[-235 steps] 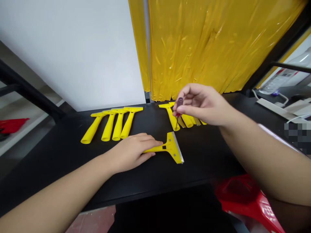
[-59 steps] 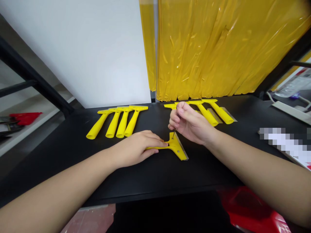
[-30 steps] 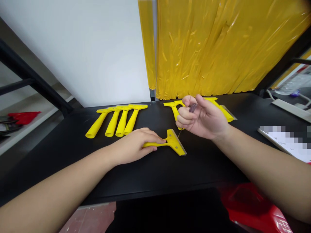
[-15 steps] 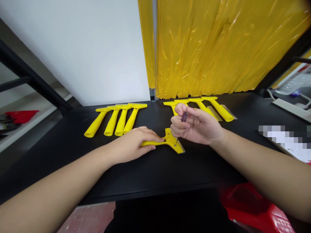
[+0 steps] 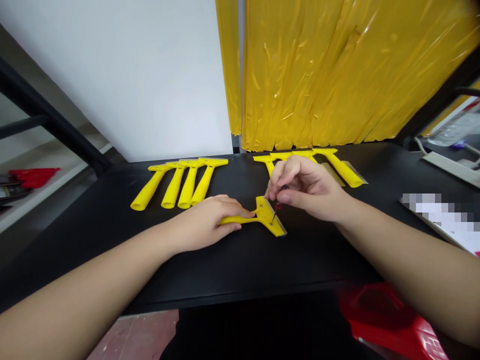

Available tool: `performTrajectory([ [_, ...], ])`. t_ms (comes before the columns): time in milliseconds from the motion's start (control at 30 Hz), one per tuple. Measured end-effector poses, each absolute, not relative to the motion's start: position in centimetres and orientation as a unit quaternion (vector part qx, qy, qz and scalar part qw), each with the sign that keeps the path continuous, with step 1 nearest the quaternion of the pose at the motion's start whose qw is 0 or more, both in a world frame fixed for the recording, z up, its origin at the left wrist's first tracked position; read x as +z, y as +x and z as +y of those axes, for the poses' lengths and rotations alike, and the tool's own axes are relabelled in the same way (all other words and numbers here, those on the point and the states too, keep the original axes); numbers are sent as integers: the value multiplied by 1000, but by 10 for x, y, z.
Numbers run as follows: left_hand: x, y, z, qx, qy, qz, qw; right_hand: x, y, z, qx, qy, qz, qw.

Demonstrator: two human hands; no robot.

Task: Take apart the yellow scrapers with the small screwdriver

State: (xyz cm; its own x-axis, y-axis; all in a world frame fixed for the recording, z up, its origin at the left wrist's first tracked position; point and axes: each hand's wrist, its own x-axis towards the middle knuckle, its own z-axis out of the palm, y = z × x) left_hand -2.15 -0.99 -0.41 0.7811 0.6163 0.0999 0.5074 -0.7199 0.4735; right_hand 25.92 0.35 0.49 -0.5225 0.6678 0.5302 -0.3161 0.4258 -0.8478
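A yellow plastic blade scraper (image 5: 267, 216) lies flat on the black tabletop (image 5: 225, 272), its handle, partly covered, pointing to 9 o'clock. The flared head runs from 11 o'clock to 5 o'clock, with a thin metal blade (image 5: 282, 230) along the edge facing 2 o'clock. Two screws sit in the head. A small screwdriver (image 5: 278, 206), dark-ended with a red collar, leans toward 1 o'clock, its slim metal shaft reaching down to the 5 o'clock screw (image 5: 271, 224).
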Motion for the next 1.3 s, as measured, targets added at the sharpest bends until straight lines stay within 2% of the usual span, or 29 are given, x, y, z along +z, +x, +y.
performTrajectory([
  [133, -4, -21, -10, 123, 919, 305, 216, 8, 264, 3, 490, -150, -720, 467],
  [400, -4, -21, -9, 121, 920, 304, 217, 11, 270, 6, 537, -147, -695, 455],
  [533, -1, -20, -9, 113, 918, 311, 217, 15, 271, 5, 573, -125, -716, 378],
  [633, 0, -20, -10, 103, 916, 321, 219, 14, 265, 2, 666, -90, -662, 332],
  [767, -1, -21, -9, 112, 915, 319, 219, 8, 253, -4, 746, -54, -549, 371],
  [1000, -2, -21, -10, 104, 915, 326, 215, 6, 253, 3, 725, -77, -566, 385],
  [1300, 0, -21, -11, 103, 913, 331, 216, 6, 247, -4, 762, -67, -528, 369],
])
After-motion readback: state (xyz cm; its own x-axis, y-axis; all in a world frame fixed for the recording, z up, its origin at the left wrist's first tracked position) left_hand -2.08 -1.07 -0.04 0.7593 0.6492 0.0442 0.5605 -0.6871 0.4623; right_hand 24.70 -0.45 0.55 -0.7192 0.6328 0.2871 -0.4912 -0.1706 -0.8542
